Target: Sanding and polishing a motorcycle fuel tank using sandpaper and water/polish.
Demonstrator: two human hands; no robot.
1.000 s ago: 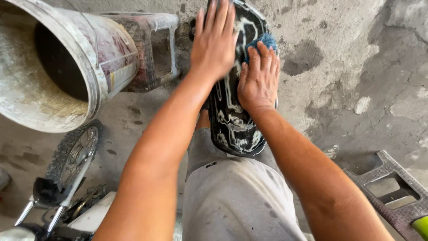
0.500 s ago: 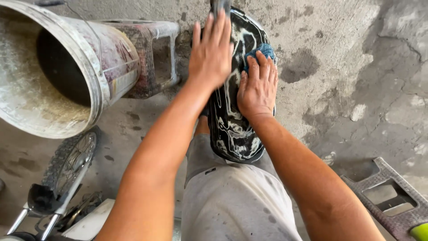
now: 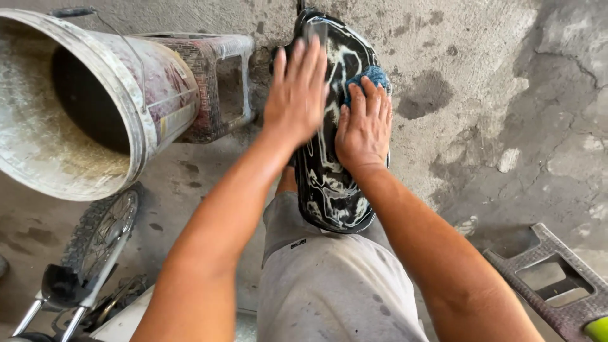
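Note:
A glossy black panel (image 3: 332, 183), long and curved and streaked with white soap suds, rests on my knee and reaches out over the concrete floor. My left hand (image 3: 297, 92) lies flat on its upper left side with the fingers spread. Next to it, my right hand (image 3: 364, 123) presses a blue cloth (image 3: 373, 77) against the panel's upper right edge; only a corner of the cloth shows past my fingertips. My grey shorts (image 3: 329, 285) fill the bottom middle of the view.
A large dirty white bucket (image 3: 76, 107) lies tipped at the left, against a low woven stool (image 3: 215, 82). A small motorcycle wheel (image 3: 101, 234) and its fork show at bottom left. Another stool (image 3: 554, 278) stands at bottom right. The concrete floor (image 3: 506, 95) has wet patches.
Both hands have shifted slightly up the panel while rubbing it. The view has drifted a little, so the panel's top sits lower in frame.

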